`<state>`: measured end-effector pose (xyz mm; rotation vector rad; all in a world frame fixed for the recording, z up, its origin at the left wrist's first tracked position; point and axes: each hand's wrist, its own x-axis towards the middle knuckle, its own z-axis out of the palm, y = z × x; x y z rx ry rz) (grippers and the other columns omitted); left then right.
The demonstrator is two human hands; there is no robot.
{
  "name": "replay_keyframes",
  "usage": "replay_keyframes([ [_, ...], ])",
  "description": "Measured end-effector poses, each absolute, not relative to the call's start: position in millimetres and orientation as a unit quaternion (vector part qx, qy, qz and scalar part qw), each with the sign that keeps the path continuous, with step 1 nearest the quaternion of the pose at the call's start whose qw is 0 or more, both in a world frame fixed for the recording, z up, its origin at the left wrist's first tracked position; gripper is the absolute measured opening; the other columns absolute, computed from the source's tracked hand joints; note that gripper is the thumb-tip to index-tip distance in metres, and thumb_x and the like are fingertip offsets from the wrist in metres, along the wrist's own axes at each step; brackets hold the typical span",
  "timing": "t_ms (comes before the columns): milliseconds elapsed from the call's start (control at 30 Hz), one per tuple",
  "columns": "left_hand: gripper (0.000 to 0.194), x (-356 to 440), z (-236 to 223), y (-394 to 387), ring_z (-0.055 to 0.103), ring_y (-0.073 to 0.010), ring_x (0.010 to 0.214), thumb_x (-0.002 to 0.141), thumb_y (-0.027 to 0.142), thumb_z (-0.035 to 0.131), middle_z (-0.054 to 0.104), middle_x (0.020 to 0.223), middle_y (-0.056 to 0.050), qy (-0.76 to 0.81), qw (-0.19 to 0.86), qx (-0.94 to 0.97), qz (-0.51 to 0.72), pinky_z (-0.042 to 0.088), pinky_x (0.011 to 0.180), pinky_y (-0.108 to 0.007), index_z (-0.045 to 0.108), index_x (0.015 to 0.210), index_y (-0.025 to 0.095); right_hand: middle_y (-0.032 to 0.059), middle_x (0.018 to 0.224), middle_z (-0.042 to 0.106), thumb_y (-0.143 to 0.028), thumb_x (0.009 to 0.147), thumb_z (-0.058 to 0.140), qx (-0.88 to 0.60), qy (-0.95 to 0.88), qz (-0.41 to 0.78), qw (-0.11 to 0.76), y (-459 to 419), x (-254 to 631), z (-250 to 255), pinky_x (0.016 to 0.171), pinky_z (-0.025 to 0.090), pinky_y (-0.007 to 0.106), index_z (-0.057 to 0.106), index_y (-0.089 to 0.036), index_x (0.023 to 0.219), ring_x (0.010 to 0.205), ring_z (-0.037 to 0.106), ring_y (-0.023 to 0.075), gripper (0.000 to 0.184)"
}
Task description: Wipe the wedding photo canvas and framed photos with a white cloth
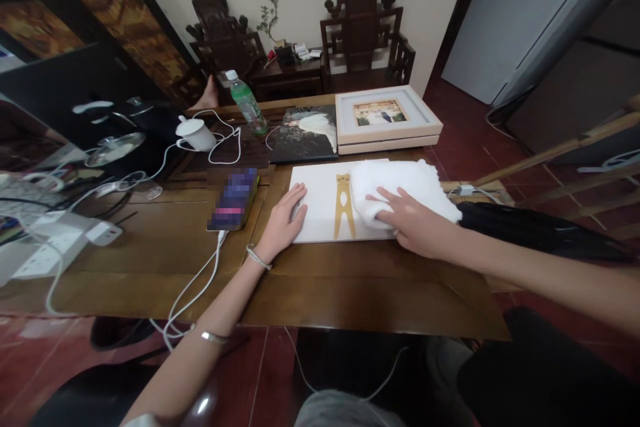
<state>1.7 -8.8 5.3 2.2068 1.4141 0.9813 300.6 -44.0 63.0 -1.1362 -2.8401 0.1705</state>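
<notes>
A white rectangular board point(317, 203) lies flat near the middle of the table. My left hand point(284, 221) rests at its left edge, fingers stretched out and holding nothing. On the board is a tan, cat-headed figure with two long legs point(344, 207); I cannot tell whether it is printed or a separate piece. A fluffy white towel point(417, 180) covers the board's right part. My right hand point(413, 223) presses on the towel's near left side, with its fingers spread over the cloth and the thumb side tucked at a fold.
Left of the board lies a phone point(235, 200) on a white cable. Behind stand a green-labelled bottle point(247, 103), a lidded white cup point(195, 133), a dark picture panel point(305, 133) and a framed photo point(387, 117). A power strip point(55, 243) sits far left; a black bag-like item point(525, 230) lies right.
</notes>
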Motion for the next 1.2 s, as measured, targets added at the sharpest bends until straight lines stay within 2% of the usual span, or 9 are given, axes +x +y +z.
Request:
replay_keyframes([
  [100,0.041,2,6,-9,0.042,-0.0235,0.133,0.09,0.03,0.046,0.05,0.139,-0.014,0.499,0.169,0.777,0.345,0.03,0.114,-0.045,0.057,0.125,0.012,0.018,0.148,0.036,0.001,0.066,0.048,-0.364,-0.929,0.063,0.014,-76,291,63,0.108,0.023,0.063,0.063,-0.012,0.108,0.139,0.021,0.0376,0.046],
  [233,0.04,2,5,-9,0.041,-0.0239,0.134,0.09,0.029,0.046,0.05,0.14,-0.014,0.497,0.17,0.778,0.345,0.03,0.114,-0.047,0.056,0.126,0.013,0.0163,0.148,0.037,-0.002,0.065,0.052,-0.341,-0.935,0.097,-0.016,-105,285,73,0.108,0.024,0.062,0.066,-0.015,0.104,0.138,0.024,0.0375,0.044],
  [400,0.039,2,4,-8,0.042,-0.0235,0.133,0.09,0.029,0.047,0.051,0.139,-0.012,0.496,0.167,0.778,0.348,0.031,0.114,-0.047,0.057,0.125,0.015,0.0147,0.137,0.052,0.001,0.066,0.046,-0.344,-0.933,0.107,0.001,-85,293,83,0.107,0.035,0.051,0.065,-0.018,0.104,0.13,0.042,0.029,0.046],
  [467,0.039,2,4,-8,0.043,-0.0235,0.133,0.09,0.029,0.047,0.051,0.139,-0.013,0.497,0.165,0.779,0.345,0.031,0.114,-0.047,0.057,0.125,0.014,0.0163,0.136,0.052,0.001,0.067,0.046,-0.364,-0.927,0.09,0.012,-66,300,80,0.106,0.036,0.05,0.065,-0.017,0.103,0.127,0.047,0.0288,0.045],
  [533,0.039,2,4,-8,0.043,-0.0235,0.133,0.09,0.029,0.047,0.051,0.139,-0.012,0.498,0.164,0.779,0.344,0.031,0.114,-0.047,0.057,0.125,0.015,0.0168,0.139,0.048,0.001,0.067,0.046,-0.372,-0.925,0.074,0.027,-46,307,74,0.107,0.034,0.052,0.064,-0.016,0.103,0.128,0.044,0.0296,0.044],
  [633,0.039,1,4,-9,0.042,-0.0236,0.133,0.09,0.029,0.047,0.051,0.139,-0.011,0.497,0.167,0.778,0.347,0.031,0.114,-0.048,0.057,0.125,0.017,0.0156,0.142,0.046,0.003,0.065,0.045,-0.365,-0.928,0.062,0.05,-24,313,65,0.109,0.03,0.054,0.062,-0.015,0.103,0.136,0.033,0.0295,0.045],
  [800,0.04,1,5,-9,0.042,-0.0228,0.134,0.09,0.029,0.047,0.05,0.14,-0.014,0.497,0.169,0.778,0.344,0.03,0.114,-0.046,0.056,0.126,0.013,0.018,0.144,0.041,0.004,0.065,0.045,-0.38,-0.922,0.055,0.047,-44,304,62,0.109,0.027,0.058,0.062,-0.012,0.103,0.139,0.025,0.0336,0.045],
  [1033,0.039,2,4,-8,0.042,-0.0233,0.133,0.09,0.029,0.047,0.051,0.139,-0.012,0.493,0.169,0.778,0.351,0.03,0.114,-0.047,0.057,0.125,0.016,0.0147,0.148,0.037,-0.004,0.065,0.054,-0.339,-0.937,0.089,0.002,-107,286,66,0.111,0.021,0.06,0.067,-0.015,0.103,0.139,0.022,0.0363,0.041],
  [1200,0.039,2,4,-8,0.043,-0.0238,0.133,0.09,0.029,0.047,0.051,0.139,-0.012,0.495,0.169,0.777,0.35,0.031,0.114,-0.047,0.057,0.125,0.016,0.0117,0.143,0.045,-0.002,0.067,0.051,-0.31,-0.945,0.101,-0.007,-100,289,75,0.111,0.027,0.055,0.067,-0.017,0.102,0.138,0.028,0.0315,0.042],
])
